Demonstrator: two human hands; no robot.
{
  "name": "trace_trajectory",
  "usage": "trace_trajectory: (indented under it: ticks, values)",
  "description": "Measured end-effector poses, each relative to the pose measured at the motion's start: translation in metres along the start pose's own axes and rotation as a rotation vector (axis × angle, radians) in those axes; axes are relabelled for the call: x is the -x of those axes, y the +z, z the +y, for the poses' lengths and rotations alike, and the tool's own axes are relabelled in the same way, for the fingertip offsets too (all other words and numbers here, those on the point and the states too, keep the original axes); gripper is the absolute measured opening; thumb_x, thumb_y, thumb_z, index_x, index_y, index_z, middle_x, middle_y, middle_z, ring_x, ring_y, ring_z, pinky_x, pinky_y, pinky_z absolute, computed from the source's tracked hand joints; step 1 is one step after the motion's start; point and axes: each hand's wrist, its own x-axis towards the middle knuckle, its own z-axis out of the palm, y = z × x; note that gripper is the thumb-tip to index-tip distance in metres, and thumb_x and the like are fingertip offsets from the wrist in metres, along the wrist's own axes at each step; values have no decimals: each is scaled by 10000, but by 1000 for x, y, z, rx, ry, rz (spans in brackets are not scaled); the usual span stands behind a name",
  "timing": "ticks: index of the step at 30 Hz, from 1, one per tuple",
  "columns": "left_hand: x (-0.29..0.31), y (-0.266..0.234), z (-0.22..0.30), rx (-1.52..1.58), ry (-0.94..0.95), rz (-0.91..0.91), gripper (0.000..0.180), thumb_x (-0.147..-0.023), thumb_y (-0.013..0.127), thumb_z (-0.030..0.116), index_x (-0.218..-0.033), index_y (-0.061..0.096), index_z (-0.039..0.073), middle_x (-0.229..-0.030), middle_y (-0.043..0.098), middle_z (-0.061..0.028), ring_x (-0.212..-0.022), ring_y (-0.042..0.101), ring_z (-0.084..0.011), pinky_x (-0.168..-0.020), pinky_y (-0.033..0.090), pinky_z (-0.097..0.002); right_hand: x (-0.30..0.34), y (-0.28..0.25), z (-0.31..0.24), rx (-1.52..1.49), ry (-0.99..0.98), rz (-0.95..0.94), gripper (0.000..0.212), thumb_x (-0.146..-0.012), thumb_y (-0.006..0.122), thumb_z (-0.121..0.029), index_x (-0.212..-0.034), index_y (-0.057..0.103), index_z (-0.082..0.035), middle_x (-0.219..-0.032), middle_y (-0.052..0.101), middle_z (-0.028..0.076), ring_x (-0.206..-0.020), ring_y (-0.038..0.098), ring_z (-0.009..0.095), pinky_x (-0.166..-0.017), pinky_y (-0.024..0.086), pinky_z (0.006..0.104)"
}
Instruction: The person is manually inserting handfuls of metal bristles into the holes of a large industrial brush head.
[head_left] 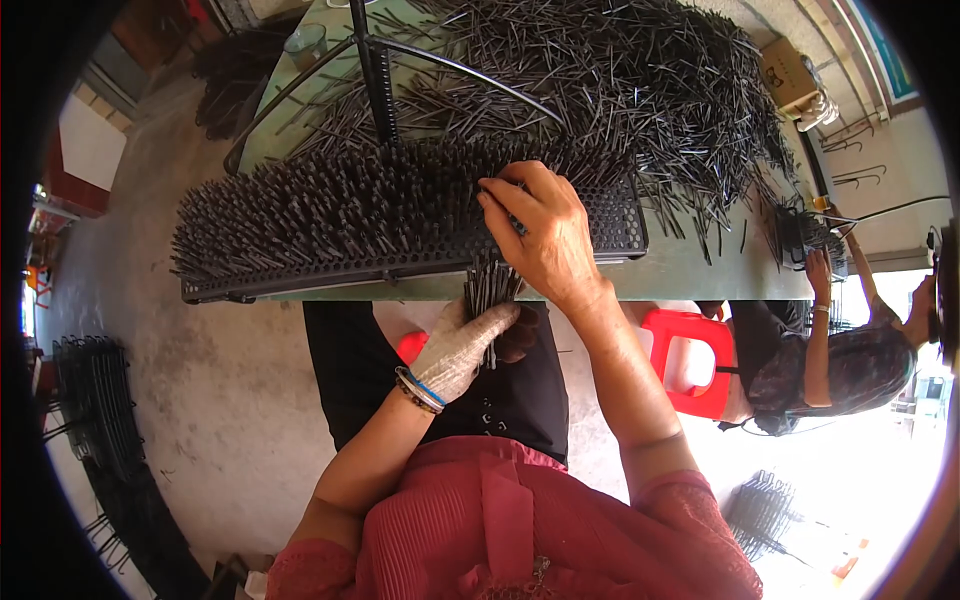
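In my gloved left hand (455,350) is a bundle of thin black rods (490,287), gripped below the front edge of a long black perforated rack (420,250). Many short black rods (320,210) stand upright in the rack's holes, densely packed over its left and middle parts. My bare right hand (545,230) is over the right part of the rack, thumb and forefinger drawn together in a pinch among the rod tops. Whatever is between those fingertips is too small to make out. Bare holes (620,225) show at the rack's right end.
A large heap of loose black rods (640,90) covers the green table (735,260) behind the rack. A black metal stand (375,80) rises behind it. To the right, another person (840,350) works at the table, near a red stool (690,362). Black racks (100,410) stand at left.
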Motion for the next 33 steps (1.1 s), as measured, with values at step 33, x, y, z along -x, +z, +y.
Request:
trace_trajectory:
  ticks: [33]
  values:
    - [2,-4,3,10,99,-50,289,-959,552,165,-1196,522,3,-973,676,-130,-773,665,-167,-622,545,-259,-7,-30,-1,-293,260,-60,155,-811,723,-108,-922,700,-2,-832,640,114,-680,623,265,-606,499,348]
